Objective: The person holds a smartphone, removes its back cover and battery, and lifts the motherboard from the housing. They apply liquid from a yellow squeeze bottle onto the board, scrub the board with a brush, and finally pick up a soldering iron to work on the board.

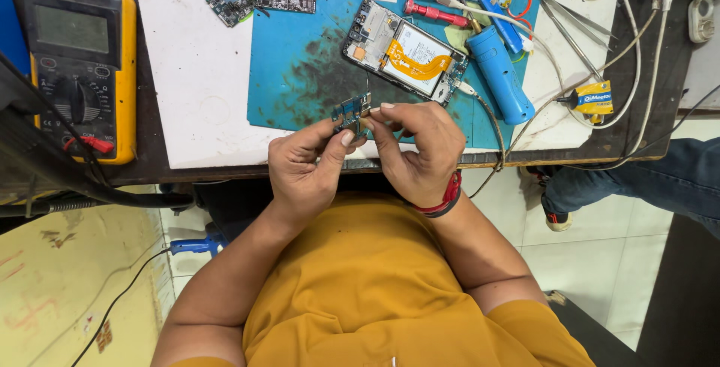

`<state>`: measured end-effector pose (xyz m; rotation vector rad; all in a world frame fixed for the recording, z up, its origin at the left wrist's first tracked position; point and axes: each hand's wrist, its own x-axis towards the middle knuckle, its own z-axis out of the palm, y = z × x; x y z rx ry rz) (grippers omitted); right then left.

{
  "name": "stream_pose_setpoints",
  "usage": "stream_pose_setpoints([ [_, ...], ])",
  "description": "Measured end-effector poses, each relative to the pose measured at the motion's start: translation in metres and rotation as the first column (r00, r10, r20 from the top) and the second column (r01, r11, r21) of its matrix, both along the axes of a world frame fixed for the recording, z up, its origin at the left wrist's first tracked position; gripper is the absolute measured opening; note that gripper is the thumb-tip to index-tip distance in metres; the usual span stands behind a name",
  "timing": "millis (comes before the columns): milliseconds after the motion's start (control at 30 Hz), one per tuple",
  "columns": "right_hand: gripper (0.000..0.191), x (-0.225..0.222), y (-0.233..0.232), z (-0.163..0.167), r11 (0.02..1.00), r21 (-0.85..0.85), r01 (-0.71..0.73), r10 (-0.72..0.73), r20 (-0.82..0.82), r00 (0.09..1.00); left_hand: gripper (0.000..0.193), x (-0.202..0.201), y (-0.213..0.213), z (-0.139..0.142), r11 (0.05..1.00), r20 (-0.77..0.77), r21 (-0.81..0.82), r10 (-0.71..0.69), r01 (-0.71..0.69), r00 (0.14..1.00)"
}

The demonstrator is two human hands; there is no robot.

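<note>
Two hands, left hand (304, 164) and right hand (420, 149), pinch a small board (351, 112) together, fingertips clamped on it, above the mat's (300, 74) near edge. Opened phone (405, 52) lies just beyond; multimeter (79, 59) sits far left.

- We see the left hand (304, 166) and the right hand (418, 149) pinching together a small blue circuit board (351, 112).
- Behind it, an opened phone with orange ribbon cable (405, 52) lies on a stained blue work mat (300, 59).
</note>
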<state>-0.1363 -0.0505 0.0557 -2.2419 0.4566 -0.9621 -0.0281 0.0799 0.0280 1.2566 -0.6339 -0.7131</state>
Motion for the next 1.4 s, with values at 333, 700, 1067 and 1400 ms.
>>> stream_pose_setpoints([
  [333,0.026,0.001,-0.009,0.001,0.994,0.044,-0.101,0.103,-0.053,0.993,0.019,0.001,-0.002,0.003,0.999,0.023,0.053,0.008,-0.009,1.000],
  [700,0.022,-0.003,-0.006,0.002,0.998,-0.063,-0.025,0.021,-0.068,0.997,0.020,0.001,-0.004,0.009,0.996,0.182,0.061,0.046,-0.058,0.982],
  [1067,0.023,-0.004,-0.001,0.001,0.994,-0.110,0.018,-0.021,-0.029,0.999,0.021,0.001,-0.005,0.011,0.997,0.260,0.048,0.050,-0.065,0.964],
  [1400,0.015,-0.004,-0.008,0.010,0.999,-0.016,-0.038,0.035,-0.149,0.988,0.020,0.000,-0.002,0.002,0.999,0.240,0.021,0.029,-0.035,0.970],
])
